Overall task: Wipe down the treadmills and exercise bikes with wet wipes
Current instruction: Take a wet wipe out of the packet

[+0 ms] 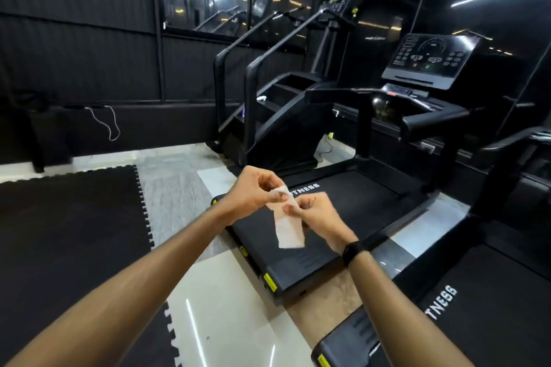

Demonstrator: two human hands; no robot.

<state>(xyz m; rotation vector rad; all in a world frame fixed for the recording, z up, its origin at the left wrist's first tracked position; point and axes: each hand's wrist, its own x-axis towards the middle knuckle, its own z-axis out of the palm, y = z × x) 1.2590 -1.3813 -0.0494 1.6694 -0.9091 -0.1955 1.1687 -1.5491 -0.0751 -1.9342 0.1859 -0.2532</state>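
A white wet wipe (288, 228) hangs folded between both hands, above the rear of a black treadmill (343, 197). My left hand (256, 192) pinches its top edge. My right hand (316, 213), with a black band on the wrist, pinches the wipe's side just below. The treadmill's console (429, 61) and handrails (426, 122) stand ahead to the right. A second treadmill (477, 307) lies at the lower right, its belt marked with white letters.
A black stair climber (277, 104) stands behind the first treadmill. Black interlocking floor mats (68, 235) cover the left floor, with glossy tile (226, 307) between mats and treadmills. A white cord (108, 125) hangs on the dark left wall.
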